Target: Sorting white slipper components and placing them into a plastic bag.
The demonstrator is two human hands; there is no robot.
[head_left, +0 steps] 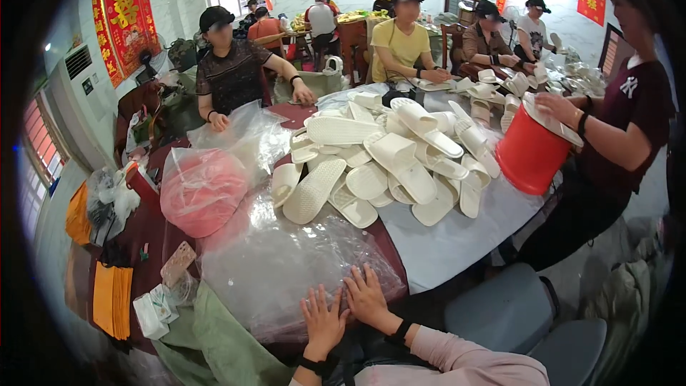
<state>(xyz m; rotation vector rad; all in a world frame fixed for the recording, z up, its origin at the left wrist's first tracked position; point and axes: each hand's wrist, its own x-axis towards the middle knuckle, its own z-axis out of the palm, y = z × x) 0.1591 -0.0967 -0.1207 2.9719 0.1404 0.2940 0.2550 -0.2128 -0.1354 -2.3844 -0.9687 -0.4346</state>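
Clear plastic film (261, 282) lies crumpled and glossy along the near side of the table, directly under your hands. Your left hand (324, 324) rests on it palm down, fingers stretched forward and a little apart; your right hand (369, 299) lies just beside it in the same flat pose. Neither is curled around anything, so you have contact with the film but no pinch on it.

Expect the film to be very light, limp and slippery, sliding under a flat palm and creasing where pushed. It looks thin enough to tear if yanked. Take it by the loose near edge, thumb below and fingers above, one hand well apart from the other so that it stays spread. Whether it is a single sheet or layered bags, you cannot tell from here.

Beyond it sits the heap of cream slippers (401, 161), the closest of them at the film's far side. They look light and somewhat flexible, with smooth tops and textured soles; grasp one around the strap or the middle of the sole. To the left, the pink bundle (202, 193) in clear wrapping looks soft and bulky, best cradled from both sides.
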